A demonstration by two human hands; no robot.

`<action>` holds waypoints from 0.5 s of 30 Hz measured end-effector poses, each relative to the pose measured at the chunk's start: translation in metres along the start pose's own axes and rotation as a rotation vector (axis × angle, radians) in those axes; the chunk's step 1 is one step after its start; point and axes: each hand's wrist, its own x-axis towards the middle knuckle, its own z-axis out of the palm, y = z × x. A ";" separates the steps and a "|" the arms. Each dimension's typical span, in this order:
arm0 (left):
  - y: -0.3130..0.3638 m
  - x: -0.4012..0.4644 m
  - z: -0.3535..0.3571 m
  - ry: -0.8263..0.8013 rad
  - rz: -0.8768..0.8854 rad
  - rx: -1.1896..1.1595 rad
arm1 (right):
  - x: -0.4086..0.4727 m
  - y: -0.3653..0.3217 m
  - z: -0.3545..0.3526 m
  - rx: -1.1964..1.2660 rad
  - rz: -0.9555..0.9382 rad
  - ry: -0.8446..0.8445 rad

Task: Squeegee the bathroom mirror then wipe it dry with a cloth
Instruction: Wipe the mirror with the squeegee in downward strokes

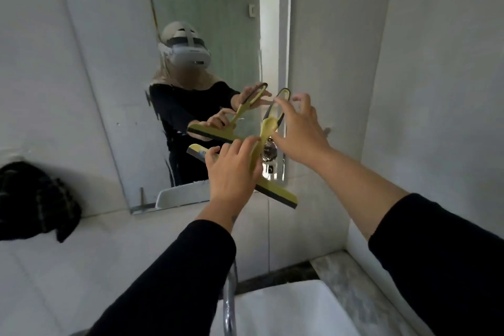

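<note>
— While our left hand (231,172) clamps the yellow plastic squeegee (261,144) before the frameless wall mirror (122,76), our right hand (298,128) hovers spread open.
— We risk dropping it mid-handover.

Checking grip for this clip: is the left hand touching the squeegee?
Touching. The head view shows the left hand wrapped around the yellow squeegee where handle meets blade, its fingers overlapping the blade.

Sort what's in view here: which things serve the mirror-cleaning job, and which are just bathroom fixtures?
For the job:
- mirror
- yellow squeegee, held by the left hand; right hand open at its handle
- dark cloth, possibly the drying cloth

Just there:
- tap
- white basin
- marble ledge
</note>
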 end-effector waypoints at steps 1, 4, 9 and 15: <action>-0.010 0.004 -0.011 0.018 0.012 0.022 | 0.001 -0.012 -0.004 -0.098 -0.102 -0.010; -0.036 0.014 -0.044 0.041 0.048 0.110 | 0.011 -0.044 -0.010 -0.346 -0.345 -0.031; -0.070 0.028 -0.091 0.028 0.056 0.169 | 0.034 -0.088 -0.018 -0.470 -0.606 0.055; -0.105 0.047 -0.129 0.056 0.082 0.156 | 0.073 -0.125 -0.022 -0.462 -0.785 0.087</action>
